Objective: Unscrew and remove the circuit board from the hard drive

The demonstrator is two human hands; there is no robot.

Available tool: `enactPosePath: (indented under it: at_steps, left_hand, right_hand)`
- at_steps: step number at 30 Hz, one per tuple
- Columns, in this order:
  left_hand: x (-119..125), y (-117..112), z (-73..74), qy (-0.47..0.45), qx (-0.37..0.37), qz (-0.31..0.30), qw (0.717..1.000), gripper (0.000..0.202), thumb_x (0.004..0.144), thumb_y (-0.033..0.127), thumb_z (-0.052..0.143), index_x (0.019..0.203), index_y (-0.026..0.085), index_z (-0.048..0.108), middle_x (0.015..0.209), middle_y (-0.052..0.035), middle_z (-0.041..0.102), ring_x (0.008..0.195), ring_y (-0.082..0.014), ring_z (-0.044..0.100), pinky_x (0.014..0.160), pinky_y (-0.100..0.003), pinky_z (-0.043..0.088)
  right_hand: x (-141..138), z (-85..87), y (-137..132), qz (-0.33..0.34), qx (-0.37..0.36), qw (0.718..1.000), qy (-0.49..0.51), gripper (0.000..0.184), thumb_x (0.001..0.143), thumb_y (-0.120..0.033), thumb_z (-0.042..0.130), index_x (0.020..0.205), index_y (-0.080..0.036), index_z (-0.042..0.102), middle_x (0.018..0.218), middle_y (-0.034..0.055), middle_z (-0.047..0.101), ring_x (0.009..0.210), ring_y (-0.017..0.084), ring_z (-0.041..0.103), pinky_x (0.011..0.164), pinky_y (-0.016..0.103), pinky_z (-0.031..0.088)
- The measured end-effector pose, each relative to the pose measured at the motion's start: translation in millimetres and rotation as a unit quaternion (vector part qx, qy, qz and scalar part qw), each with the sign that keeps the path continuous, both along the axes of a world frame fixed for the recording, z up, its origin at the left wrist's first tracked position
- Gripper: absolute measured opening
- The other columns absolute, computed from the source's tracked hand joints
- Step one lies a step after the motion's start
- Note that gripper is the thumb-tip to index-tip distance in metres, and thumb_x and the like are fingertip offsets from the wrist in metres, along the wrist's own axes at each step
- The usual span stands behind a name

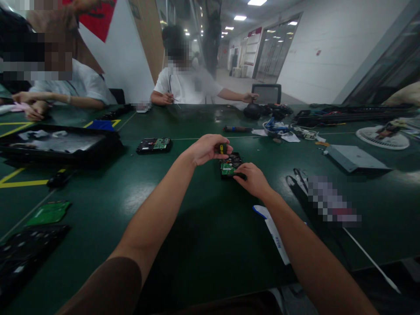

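Note:
An opened hard drive [235, 157] lies on the table in front of me, dark metal with a small green circuit board [226, 169] at its near end. My left hand [208, 149] is above its left side, fingers closed around a short black-and-yellow tool handle [223, 148]. The tip of that tool is hidden. At the near right corner of the drive, my right hand [254, 179] has thumb and fingers pinched on its edge by the board. A dark piece shows beside these fingers; I cannot tell whether it is part of the drive.
A second hard drive [154, 145] lies left, near a large black tray [65, 146]. A green board [49, 213] is at far left. By my right forearm lies a white-and-blue strip [275, 236]. A grey metal plate [356, 158] is to the right. Two people sit opposite.

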State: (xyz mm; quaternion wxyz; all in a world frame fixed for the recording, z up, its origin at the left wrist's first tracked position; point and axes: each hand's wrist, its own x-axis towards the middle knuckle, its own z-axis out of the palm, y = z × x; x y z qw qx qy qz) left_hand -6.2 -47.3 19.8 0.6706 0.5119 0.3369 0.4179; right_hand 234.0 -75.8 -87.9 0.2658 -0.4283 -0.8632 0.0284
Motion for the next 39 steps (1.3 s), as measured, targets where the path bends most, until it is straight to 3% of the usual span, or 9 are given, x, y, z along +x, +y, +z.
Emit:
enactPosePath:
  at_steps: [7, 15, 22, 27, 30, 35, 39]
  left_hand:
    - [-1.8, 4.4, -1.2, 0.059, 0.055, 0.045, 0.996, 0.018, 0.084, 0.025, 0.063, 0.087, 0.011, 0.074, 0.092, -0.0111, 0.069, 0.081, -0.0156, 0.061, 0.061, -0.024, 0.049]
    - [3.3, 3.3, -4.2, 0.006, -0.005, 0.016, 1.0, 0.018, 0.085, 0.029, 0.065, 0.09, 0.012, 0.068, 0.088, -0.0129, 0.071, 0.085, -0.022, 0.068, 0.072, -0.035, 0.057]
    - [1.5, 6.1, -5.1, 0.075, 0.072, 0.037, 0.994, 0.023, 0.085, 0.029, 0.061, 0.089, 0.01, 0.074, 0.086, -0.0106, 0.067, 0.08, -0.0167, 0.061, 0.061, -0.026, 0.052]
    - [3.6, 1.4, -2.0, 0.05, 0.04, 0.008, 0.998, 0.02, 0.084, 0.028, 0.065, 0.093, 0.011, 0.069, 0.088, -0.0125, 0.07, 0.083, -0.0211, 0.067, 0.068, -0.033, 0.056]
    - [4.3, 3.2, -3.9, 0.025, 0.02, 0.026, 0.999, 0.015, 0.085, 0.028, 0.064, 0.09, 0.014, 0.065, 0.087, -0.0127, 0.071, 0.085, -0.0227, 0.068, 0.07, -0.035, 0.057]
    - [2.2, 5.9, -4.9, 0.06, 0.055, 0.071, 0.994, 0.012, 0.083, 0.026, 0.064, 0.083, 0.014, 0.069, 0.087, -0.0096, 0.068, 0.08, -0.0169, 0.062, 0.067, -0.029, 0.054]
    - [1.9, 2.6, -1.4, 0.07, 0.057, 0.039, 0.995, 0.016, 0.083, 0.027, 0.065, 0.087, 0.013, 0.071, 0.09, -0.0111, 0.069, 0.084, -0.0186, 0.064, 0.068, -0.03, 0.054]
  right_hand:
    - [0.2, -0.1, -0.2, -0.002, 0.001, 1.0, -0.008, 0.017, 0.093, -0.029, 0.069, 0.106, -0.02, 0.075, 0.112, 0.0097, 0.072, 0.105, 0.027, 0.063, 0.094, 0.044, 0.052]
    - [0.5, -1.0, -0.3, -0.001, 0.002, 1.0, -0.004, 0.017, 0.092, -0.029, 0.07, 0.105, -0.021, 0.075, 0.111, 0.009, 0.072, 0.105, 0.026, 0.063, 0.092, 0.044, 0.052]
    - [0.1, -0.9, 0.4, 0.001, -0.003, 1.0, 0.0, 0.017, 0.091, -0.03, 0.071, 0.105, -0.021, 0.075, 0.111, 0.0096, 0.072, 0.105, 0.027, 0.063, 0.094, 0.045, 0.052]
    - [-0.3, -0.4, -0.8, -0.002, 0.001, 1.0, -0.002, 0.018, 0.092, -0.029, 0.07, 0.106, -0.02, 0.075, 0.112, 0.0105, 0.072, 0.106, 0.027, 0.063, 0.094, 0.046, 0.053]
    - [-0.2, 0.3, -1.4, -0.003, 0.001, 1.0, -0.008, 0.018, 0.092, -0.03, 0.069, 0.106, -0.02, 0.075, 0.113, 0.0106, 0.072, 0.106, 0.027, 0.064, 0.094, 0.046, 0.053]
    - [-0.5, 0.1, -1.1, 0.001, 0.002, 1.0, -0.001, 0.019, 0.091, -0.029, 0.069, 0.107, -0.019, 0.075, 0.116, 0.0096, 0.074, 0.111, 0.027, 0.066, 0.099, 0.045, 0.053]
    - [-1.2, 0.1, -1.1, 0.005, -0.002, 1.0, 0.005, 0.019, 0.091, -0.028, 0.069, 0.107, -0.02, 0.075, 0.116, 0.0092, 0.076, 0.111, 0.027, 0.068, 0.1, 0.047, 0.053]
